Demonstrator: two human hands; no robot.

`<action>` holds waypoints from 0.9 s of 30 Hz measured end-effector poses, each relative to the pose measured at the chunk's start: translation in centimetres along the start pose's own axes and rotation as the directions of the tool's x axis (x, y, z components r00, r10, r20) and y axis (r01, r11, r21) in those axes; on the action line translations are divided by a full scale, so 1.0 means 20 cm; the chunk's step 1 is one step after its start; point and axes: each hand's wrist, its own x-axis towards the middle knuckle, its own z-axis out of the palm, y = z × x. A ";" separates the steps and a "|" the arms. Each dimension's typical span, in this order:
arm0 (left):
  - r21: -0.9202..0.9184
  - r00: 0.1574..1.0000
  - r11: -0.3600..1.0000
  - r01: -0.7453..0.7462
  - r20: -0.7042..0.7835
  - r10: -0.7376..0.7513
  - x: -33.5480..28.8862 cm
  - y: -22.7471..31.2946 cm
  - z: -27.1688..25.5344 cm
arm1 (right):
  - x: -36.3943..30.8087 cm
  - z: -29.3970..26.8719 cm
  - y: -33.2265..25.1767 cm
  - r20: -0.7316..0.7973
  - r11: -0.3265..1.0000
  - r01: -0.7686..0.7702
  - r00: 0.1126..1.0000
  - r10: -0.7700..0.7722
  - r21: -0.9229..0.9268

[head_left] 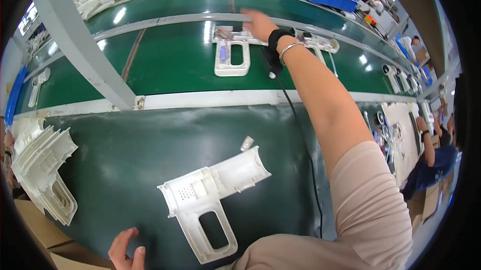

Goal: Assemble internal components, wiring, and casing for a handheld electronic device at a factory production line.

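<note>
White plastic housings (232, 55), pistol-shaped with a looped handle, lie on the green conveyor belt (165, 64), and the right hand (259, 23) reaches far out over the one straight ahead, fingers spread wide and holding nothing, hovering at its upper end. A black wrist strap (278, 37) with a trailing cord (300, 135) and a bangle sit on that wrist. Nearer, on the dark green surface (125, 150), a matching open half-shell (213, 197) lies inside-up beside a small silver part (247, 143). The left hand (125, 252) rests at the surface's near edge, empty, fingers loose. To pick cleanly, I judge the right hand should close around the housing's barrel, keeping the cord off the shell. A stack of shells (42, 167) waits at left.
</note>
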 end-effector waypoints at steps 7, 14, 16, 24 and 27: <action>0.165 0.924 0.910 -0.380 0.123 0.363 0.05 0.35 0.07 | -0.93 -0.87 -0.15 0.222 0.937 0.023 0.969 -0.106 0.350; -0.122 0.370 0.493 -0.861 0.514 0.774 0.13 1.05 0.70 | -2.26 -1.36 -0.23 0.242 0.929 -0.135 0.969 0.051 0.346; -0.363 0.396 0.642 -0.676 0.555 0.731 0.09 1.16 1.01 | -2.56 -1.25 -0.26 0.323 0.885 -0.338 0.917 0.233 0.320; -0.465 0.478 0.663 0.586 0.859 0.181 -0.05 1.21 1.64 | -2.90 -0.86 -0.61 0.026 0.849 -0.381 0.916 0.400 0.366; -0.406 0.444 0.697 0.591 0.885 0.139 -0.03 1.25 1.68 | -2.87 -0.86 -0.62 -0.003 0.848 -0.415 0.898 0.441 0.328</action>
